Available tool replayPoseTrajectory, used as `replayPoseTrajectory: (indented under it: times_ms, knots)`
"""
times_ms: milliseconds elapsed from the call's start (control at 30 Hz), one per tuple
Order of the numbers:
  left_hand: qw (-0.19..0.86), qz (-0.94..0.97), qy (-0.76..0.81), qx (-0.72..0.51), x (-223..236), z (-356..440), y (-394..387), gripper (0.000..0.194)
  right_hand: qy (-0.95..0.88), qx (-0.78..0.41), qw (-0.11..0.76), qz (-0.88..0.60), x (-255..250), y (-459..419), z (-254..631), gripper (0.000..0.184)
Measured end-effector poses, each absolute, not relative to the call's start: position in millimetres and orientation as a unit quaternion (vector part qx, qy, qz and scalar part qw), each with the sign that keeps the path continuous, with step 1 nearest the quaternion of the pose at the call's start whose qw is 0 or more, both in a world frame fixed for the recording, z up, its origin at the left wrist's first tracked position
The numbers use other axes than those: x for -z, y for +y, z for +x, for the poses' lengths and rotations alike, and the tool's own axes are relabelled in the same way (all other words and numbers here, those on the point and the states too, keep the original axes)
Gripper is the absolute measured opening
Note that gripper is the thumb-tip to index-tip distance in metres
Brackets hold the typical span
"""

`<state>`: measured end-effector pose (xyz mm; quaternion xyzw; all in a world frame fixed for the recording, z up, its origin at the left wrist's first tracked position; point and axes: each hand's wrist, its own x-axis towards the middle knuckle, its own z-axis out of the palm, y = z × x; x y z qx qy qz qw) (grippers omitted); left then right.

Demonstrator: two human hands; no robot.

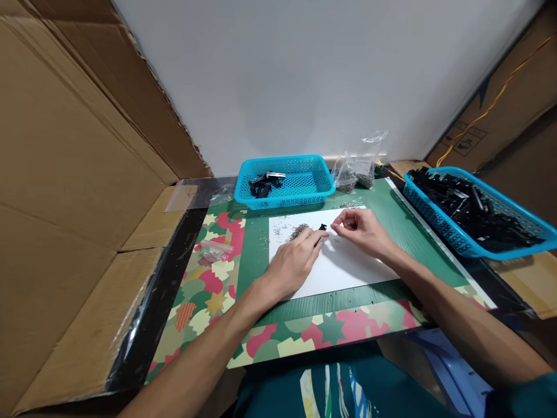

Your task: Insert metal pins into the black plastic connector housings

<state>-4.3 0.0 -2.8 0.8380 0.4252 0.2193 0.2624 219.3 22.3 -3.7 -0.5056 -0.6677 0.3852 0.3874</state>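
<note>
A small black plastic part (322, 227) sticks up between the fingers of my left hand (296, 258), which is closed around it above a white sheet (343, 267). Just to the right, my right hand (361, 230) has its thumb and fingertips pinched together close to the black part. Whatever sits in that pinch is too small to make out. Behind my left hand lies a pile of tiny metal pieces (299, 232), with more of them scattered over the sheet's left side.
A blue basket (285, 203) with some black parts stands at the back. Clear bags (365, 179) of small pieces sit beside it. Another blue basket (461, 247), full of black parts, is at right. Cardboard (78, 174) walls the left side. A small plastic bag (216, 251) lies left.
</note>
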Motion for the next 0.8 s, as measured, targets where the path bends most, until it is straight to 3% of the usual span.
replayPoseTrajectory:
  times_ms: [167,433,800]
  knots:
    - [0.205,0.859,0.441,-0.162,8,-3,-2,0.054,-0.660,-0.395,0.348,-0.536,4,27,229,0.025]
    - [0.219,0.861,0.415,-0.195,5,-5,4,0.026,-0.698,-0.391,0.300,-0.519,6,29,222,0.018]
    - [0.112,0.902,0.411,-0.065,-5,-2,-3,0.038,-0.738,-0.251,0.263,-0.568,10,22,211,0.012]
